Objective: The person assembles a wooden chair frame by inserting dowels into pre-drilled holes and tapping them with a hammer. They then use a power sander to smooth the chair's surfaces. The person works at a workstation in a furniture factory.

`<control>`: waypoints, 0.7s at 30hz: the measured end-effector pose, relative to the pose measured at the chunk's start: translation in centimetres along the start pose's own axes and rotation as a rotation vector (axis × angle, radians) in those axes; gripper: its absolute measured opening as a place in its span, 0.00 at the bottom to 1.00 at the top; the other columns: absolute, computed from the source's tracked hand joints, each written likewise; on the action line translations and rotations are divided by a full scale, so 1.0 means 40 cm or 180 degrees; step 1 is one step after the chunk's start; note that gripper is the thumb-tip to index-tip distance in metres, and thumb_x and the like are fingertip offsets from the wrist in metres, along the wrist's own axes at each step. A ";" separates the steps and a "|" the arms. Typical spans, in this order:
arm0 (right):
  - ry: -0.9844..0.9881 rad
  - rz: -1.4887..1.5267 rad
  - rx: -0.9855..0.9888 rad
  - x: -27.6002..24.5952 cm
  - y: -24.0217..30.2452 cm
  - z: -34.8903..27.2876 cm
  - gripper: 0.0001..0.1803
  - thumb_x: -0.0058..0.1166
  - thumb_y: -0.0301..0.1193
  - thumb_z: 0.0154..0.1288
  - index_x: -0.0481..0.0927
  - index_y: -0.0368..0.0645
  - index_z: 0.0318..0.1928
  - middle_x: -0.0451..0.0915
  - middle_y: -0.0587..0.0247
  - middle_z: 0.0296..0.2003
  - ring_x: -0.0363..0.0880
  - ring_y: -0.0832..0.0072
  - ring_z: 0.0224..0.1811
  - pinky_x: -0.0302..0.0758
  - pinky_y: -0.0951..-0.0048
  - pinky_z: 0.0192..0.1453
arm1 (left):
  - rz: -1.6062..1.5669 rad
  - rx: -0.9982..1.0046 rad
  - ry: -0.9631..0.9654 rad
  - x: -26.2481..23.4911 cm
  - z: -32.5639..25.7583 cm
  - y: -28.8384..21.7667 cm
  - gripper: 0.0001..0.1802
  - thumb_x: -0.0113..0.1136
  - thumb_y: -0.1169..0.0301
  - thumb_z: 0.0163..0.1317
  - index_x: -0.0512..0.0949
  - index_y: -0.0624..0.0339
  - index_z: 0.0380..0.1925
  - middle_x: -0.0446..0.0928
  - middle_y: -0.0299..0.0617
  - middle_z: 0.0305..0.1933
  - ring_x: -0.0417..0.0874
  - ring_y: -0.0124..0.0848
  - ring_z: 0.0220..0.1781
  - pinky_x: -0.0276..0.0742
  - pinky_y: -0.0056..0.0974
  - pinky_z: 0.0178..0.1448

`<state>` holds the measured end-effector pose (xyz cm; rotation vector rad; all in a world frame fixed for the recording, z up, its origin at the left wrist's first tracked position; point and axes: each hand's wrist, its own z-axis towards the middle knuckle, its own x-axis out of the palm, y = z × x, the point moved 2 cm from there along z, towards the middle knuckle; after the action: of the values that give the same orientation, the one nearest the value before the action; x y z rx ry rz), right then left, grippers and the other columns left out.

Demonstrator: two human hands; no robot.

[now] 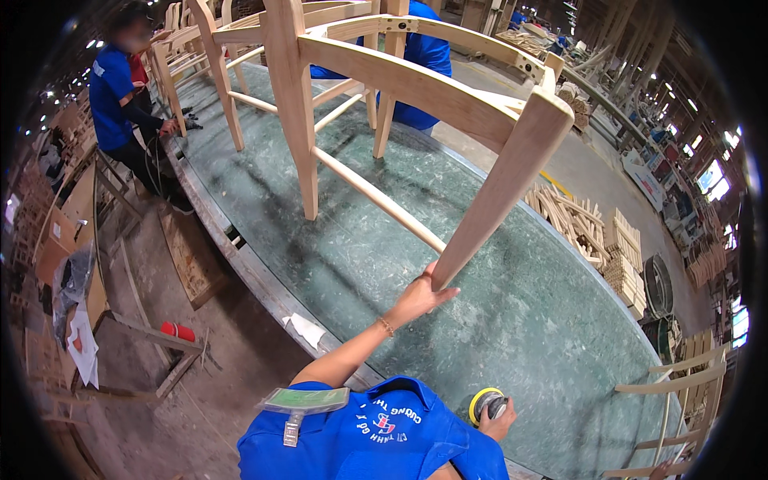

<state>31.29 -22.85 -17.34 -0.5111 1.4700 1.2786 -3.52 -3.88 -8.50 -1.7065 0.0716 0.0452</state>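
Note:
A pale, unpainted wooden chair frame stands on the green tabletop in front of me. Around the lower end of its nearest leg, close to where a round rung joins it, my left hand is closed. My right hand holds a small round sander with a yellow rim and a dark body, low over the table near my body. That hand's fingers are partly hidden behind the tool, and I cannot tell whether the sander touches the tabletop.
More chair frames stand along the table to the far left, where a co-worker in blue works. Another person in blue is behind my chair. Wooden parts are piled on the floor beyond; another chair frame is at right.

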 end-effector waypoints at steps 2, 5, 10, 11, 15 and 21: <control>-0.0022 0.0038 -0.0039 0.001 0.006 0.006 0.39 0.68 0.31 0.48 0.67 0.50 0.63 0.69 0.53 0.53 0.74 0.52 0.54 0.73 0.57 0.54 | -0.0203 0.0148 -0.0102 0.004 0.025 0.014 0.45 0.69 0.49 0.55 0.61 0.59 0.66 0.74 0.49 0.55 0.75 0.35 0.59 0.72 0.40 0.60; -0.0054 0.0103 -0.0035 0.005 -0.003 0.007 0.39 0.68 0.31 0.48 0.67 0.50 0.63 0.69 0.53 0.53 0.73 0.52 0.54 0.73 0.57 0.54 | -0.0326 0.0474 -0.0170 0.010 0.043 0.038 0.41 0.69 0.50 0.55 0.64 0.54 0.64 0.77 0.43 0.48 0.79 0.30 0.50 0.75 0.39 0.56; 0.0010 0.0074 -0.0002 0.003 -0.020 0.008 0.40 0.68 0.32 0.48 0.67 0.53 0.63 0.69 0.54 0.53 0.74 0.52 0.54 0.74 0.57 0.54 | -0.0426 0.0255 0.0186 0.014 0.074 0.060 0.29 0.73 0.57 0.53 0.74 0.56 0.51 0.79 0.37 0.41 0.79 0.27 0.46 0.75 0.37 0.55; 0.0028 0.0044 0.0008 0.003 -0.019 0.011 0.40 0.68 0.33 0.48 0.67 0.53 0.64 0.69 0.54 0.53 0.74 0.53 0.54 0.74 0.56 0.53 | -0.0412 0.0235 0.0285 0.007 0.081 0.061 0.34 0.73 0.54 0.51 0.72 0.56 0.55 0.78 0.38 0.44 0.79 0.28 0.48 0.75 0.37 0.56; -0.0030 -0.0065 0.0024 0.005 -0.022 0.008 0.40 0.68 0.34 0.48 0.66 0.55 0.64 0.69 0.55 0.53 0.74 0.53 0.54 0.75 0.55 0.51 | -0.0429 0.0200 0.0271 0.012 0.088 0.053 0.41 0.74 0.51 0.48 0.68 0.57 0.59 0.76 0.40 0.47 0.77 0.30 0.51 0.76 0.37 0.56; -0.0171 0.0008 0.0041 0.010 -0.020 0.009 0.39 0.67 0.34 0.49 0.67 0.55 0.63 0.69 0.55 0.53 0.76 0.53 0.51 0.75 0.55 0.49 | -0.0455 0.0432 -0.0416 0.066 0.038 0.040 0.32 0.72 0.55 0.50 0.73 0.59 0.51 0.75 0.38 0.40 0.76 0.27 0.43 0.76 0.36 0.47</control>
<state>31.97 -22.68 -17.97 -0.4630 1.4336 1.2746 -0.97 -2.63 -10.48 -1.5651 -0.1417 0.0445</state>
